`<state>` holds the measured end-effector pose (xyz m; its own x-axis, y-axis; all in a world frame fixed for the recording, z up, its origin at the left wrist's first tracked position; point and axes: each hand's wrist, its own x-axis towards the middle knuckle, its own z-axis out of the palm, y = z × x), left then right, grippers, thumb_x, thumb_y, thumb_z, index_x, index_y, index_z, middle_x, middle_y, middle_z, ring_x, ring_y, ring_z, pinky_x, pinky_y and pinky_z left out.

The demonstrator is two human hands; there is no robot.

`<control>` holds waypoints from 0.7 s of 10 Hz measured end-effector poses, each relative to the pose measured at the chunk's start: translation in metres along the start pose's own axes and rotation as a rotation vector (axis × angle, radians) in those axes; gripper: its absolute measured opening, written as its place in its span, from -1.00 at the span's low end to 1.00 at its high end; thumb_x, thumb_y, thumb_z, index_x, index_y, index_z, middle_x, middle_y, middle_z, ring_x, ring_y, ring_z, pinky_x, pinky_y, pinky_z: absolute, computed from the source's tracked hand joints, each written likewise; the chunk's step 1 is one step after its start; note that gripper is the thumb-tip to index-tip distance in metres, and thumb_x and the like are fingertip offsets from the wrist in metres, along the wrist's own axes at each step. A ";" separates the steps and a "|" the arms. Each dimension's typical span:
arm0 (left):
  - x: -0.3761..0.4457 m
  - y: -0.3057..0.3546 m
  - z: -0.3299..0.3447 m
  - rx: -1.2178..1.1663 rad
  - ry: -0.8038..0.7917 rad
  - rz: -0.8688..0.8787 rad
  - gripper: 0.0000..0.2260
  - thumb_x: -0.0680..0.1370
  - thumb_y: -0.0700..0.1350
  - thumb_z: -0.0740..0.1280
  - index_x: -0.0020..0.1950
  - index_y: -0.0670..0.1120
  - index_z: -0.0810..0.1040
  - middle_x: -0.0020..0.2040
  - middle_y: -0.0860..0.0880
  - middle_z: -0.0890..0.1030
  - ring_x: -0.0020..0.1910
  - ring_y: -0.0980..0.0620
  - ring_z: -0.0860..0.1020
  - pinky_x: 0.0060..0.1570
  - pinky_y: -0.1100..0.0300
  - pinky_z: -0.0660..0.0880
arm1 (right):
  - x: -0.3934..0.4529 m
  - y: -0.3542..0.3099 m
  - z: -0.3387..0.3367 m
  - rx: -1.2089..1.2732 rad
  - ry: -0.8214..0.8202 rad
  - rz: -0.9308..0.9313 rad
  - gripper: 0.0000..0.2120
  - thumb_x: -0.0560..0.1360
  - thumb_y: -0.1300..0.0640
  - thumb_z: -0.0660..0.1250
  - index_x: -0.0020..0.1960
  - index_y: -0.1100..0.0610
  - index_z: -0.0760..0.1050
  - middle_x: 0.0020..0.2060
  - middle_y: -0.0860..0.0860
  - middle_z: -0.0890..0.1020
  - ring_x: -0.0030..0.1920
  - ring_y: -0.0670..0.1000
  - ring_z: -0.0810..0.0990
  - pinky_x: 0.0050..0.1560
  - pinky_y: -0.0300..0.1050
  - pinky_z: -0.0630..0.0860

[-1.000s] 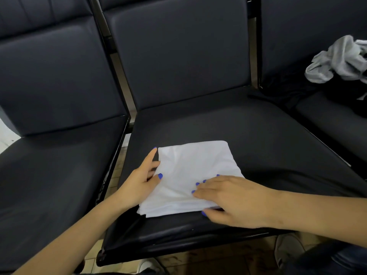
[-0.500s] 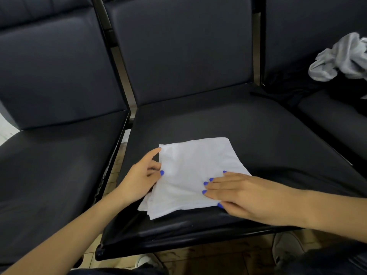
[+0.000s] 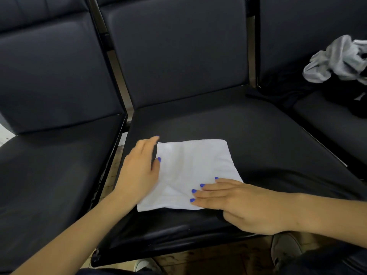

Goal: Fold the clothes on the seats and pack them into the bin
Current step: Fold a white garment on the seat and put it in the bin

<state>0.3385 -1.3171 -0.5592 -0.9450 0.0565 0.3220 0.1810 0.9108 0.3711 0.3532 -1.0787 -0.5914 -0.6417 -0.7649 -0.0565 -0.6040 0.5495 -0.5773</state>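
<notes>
White folded cloth (image 3: pixel 190 173) lying flat as a rough square near the front of the middle seat (image 3: pixel 248 135) of the dark padded bench. Left hand (image 3: pixel 139 171) laid along its left edge, fingers (image 3: pixel 153 140) straight and a little blurred, thumb tip on the fabric, gripping nothing. Right hand (image 3: pixel 244 205) flat on the near right corner, fingers (image 3: pixel 210 192) stretched out and pressing down, holding nothing. Off to the right, on the next seat (image 3: pixel 327 120), a crumpled grey-white garment (image 3: pixel 337 58) heaped over dark clothing (image 3: pixel 294 92). Left seat (image 3: pixel 49 175) alongside. Shoe tips (image 3: pixel 286 249) on the floor below.
</notes>
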 end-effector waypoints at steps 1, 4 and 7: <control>-0.005 0.017 0.007 0.135 -0.137 0.435 -0.62 0.55 -0.05 0.08 0.26 -0.09 0.54 0.19 -0.05 0.61 0.22 -0.05 0.52 0.36 0.02 0.25 | -0.003 -0.008 -0.003 0.001 0.004 -0.027 -0.59 0.49 0.24 0.19 0.17 -0.16 0.58 0.19 0.01 0.59 0.25 0.06 0.50 0.29 0.06 0.40; -0.004 0.008 0.013 0.560 -0.627 -0.165 -0.40 0.61 0.26 -0.08 0.56 -0.01 -0.07 0.56 -0.04 0.03 0.52 -0.09 0.07 0.43 0.00 0.09 | -0.011 -0.003 -0.046 0.055 0.036 0.740 -0.52 0.42 -0.32 0.27 -0.35 0.08 0.33 -0.49 -0.12 0.38 -0.42 -0.05 0.36 -0.39 -0.17 0.22; -0.013 0.039 -0.013 -0.383 -0.896 -0.352 -0.43 0.59 -0.08 0.29 0.51 0.07 0.07 -0.22 0.00 0.57 -0.44 0.14 0.48 -0.42 0.24 0.47 | -0.018 0.018 -0.095 0.845 0.326 0.835 -0.83 0.56 0.16 0.21 -0.01 0.29 0.46 -0.30 0.19 0.64 -0.32 0.16 0.66 -0.28 0.03 0.65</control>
<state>0.3615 -1.2874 -0.5371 -0.7890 0.2390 -0.5660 -0.2180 0.7524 0.6216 0.3088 -1.0236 -0.5237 -0.8455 -0.0972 -0.5250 0.4657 0.3468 -0.8142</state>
